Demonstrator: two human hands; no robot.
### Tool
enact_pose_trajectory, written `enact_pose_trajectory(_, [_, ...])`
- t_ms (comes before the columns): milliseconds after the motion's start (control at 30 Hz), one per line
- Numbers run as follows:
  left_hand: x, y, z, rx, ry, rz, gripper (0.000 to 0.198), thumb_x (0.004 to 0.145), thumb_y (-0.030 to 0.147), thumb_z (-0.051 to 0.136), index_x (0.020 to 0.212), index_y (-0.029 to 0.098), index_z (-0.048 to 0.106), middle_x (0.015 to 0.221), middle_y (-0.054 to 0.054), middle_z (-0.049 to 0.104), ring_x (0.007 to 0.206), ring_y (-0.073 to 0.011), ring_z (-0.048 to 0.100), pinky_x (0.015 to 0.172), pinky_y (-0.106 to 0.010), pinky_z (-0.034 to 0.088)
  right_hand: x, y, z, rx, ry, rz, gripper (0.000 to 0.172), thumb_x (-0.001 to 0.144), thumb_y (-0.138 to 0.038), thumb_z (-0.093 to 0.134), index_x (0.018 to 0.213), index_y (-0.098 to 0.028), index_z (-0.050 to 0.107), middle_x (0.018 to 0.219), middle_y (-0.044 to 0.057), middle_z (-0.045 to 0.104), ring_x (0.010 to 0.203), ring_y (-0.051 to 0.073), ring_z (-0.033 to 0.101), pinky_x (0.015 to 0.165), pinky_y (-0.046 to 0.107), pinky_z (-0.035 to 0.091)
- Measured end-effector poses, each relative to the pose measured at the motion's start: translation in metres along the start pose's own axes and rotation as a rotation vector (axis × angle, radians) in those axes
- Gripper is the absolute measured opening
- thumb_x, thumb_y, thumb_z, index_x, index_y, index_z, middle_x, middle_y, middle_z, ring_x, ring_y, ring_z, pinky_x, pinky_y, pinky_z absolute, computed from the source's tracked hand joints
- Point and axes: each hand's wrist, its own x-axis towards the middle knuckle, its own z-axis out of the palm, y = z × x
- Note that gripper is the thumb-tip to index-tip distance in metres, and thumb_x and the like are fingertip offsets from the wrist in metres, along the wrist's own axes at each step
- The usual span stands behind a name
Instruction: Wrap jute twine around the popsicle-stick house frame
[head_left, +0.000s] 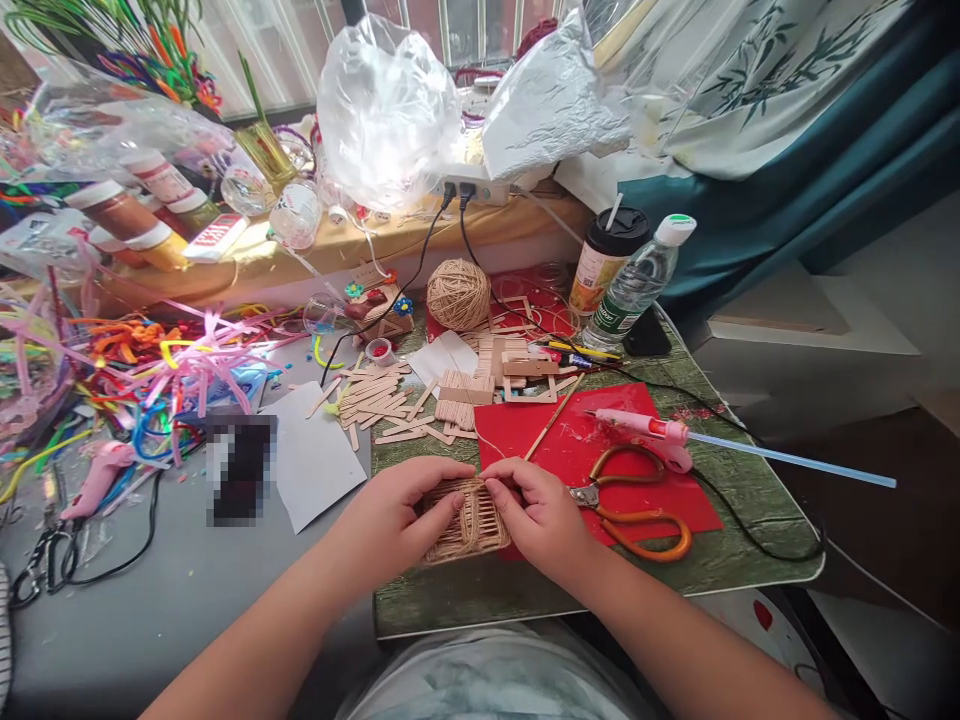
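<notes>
A small craft-stick panel wrapped in jute twine (471, 522) lies on the green mat (720, 475) at the near edge. My left hand (397, 515) curls round its left side with thumb and fingers closed on it. My right hand (534, 510) pinches its upper right edge, where the twine runs. A thin line of twine leads away toward the ball of twine (458, 294) further back. Part of the panel is hidden under my fingers.
Orange-handled scissors (637, 510) and a pink glue gun (646, 432) with a long glue stick lie on red paper (555, 440) to the right. Loose craft sticks (375, 400), a cup (604, 258), a water bottle (637, 285) and coloured pipe cleaners (157, 365) crowd the back and left.
</notes>
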Motion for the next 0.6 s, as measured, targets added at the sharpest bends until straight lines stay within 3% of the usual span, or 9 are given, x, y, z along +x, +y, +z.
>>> enact_pose_trajectory(233, [0.002,-0.013,0.007,0.005,0.075,0.050,0.027,0.105,0.034,0.056,0.126,0.030,0.074,0.122,-0.003,0.080,0.112,-0.0210,0.076,0.099,-0.033,0.060,-0.001,0.002,0.002,0.024,0.023,-0.049,0.015,0.105,-0.026,0.060,0.107,-0.024,0.075,0.097,0.004,0.078,0.089,0.019,0.074,0.081,0.030,0.057])
enact_pose_trajectory(400, [-0.002,0.001,0.005,0.040,0.040,0.007,0.028,0.105,0.036,0.054,0.127,0.029,0.069,0.121,-0.005,0.078,0.110,-0.0227,0.075,0.095,-0.037,0.061,-0.002,0.003,0.007,0.029,0.051,-0.064,0.015,0.105,-0.026,0.060,0.107,-0.024,0.074,0.096,0.005,0.077,0.086,0.019,0.073,0.079,0.030,0.057])
enact_pose_trajectory(433, [-0.002,0.006,0.005,0.070,0.029,-0.003,0.031,0.101,0.041,0.061,0.129,0.028,0.067,0.122,-0.006,0.077,0.110,-0.0247,0.075,0.093,-0.039,0.062,-0.002,0.003,0.008,0.025,0.056,-0.066,0.015,0.105,-0.026,0.060,0.107,-0.024,0.074,0.096,0.005,0.077,0.086,0.019,0.073,0.078,0.029,0.056])
enact_pose_trajectory(500, [-0.003,0.016,0.008,0.155,0.024,0.002,0.057,0.085,0.050,0.082,0.133,0.026,0.063,0.126,-0.009,0.075,0.112,-0.0309,0.073,0.094,-0.046,0.062,-0.002,0.003,0.008,0.010,0.062,-0.075,0.014,0.105,-0.026,0.060,0.106,-0.023,0.074,0.093,0.004,0.076,0.084,0.018,0.072,0.077,0.029,0.056])
enact_pose_trajectory(567, [-0.004,0.020,0.011,0.251,0.028,0.030,0.077,0.069,0.047,0.094,0.134,0.024,0.061,0.128,-0.011,0.073,0.115,-0.0357,0.071,0.098,-0.051,0.060,-0.002,0.004,0.007,-0.010,0.059,-0.087,0.014,0.105,-0.026,0.060,0.107,-0.023,0.074,0.093,0.004,0.076,0.084,0.018,0.072,0.077,0.030,0.055])
enact_pose_trajectory(600, [-0.004,0.020,0.012,0.286,0.026,0.042,0.076,0.067,0.043,0.095,0.132,0.024,0.061,0.127,-0.011,0.073,0.116,-0.0363,0.071,0.099,-0.052,0.059,-0.002,0.005,0.007,-0.017,0.056,-0.088,0.014,0.105,-0.026,0.061,0.108,-0.023,0.074,0.094,0.004,0.076,0.084,0.018,0.071,0.078,0.030,0.055])
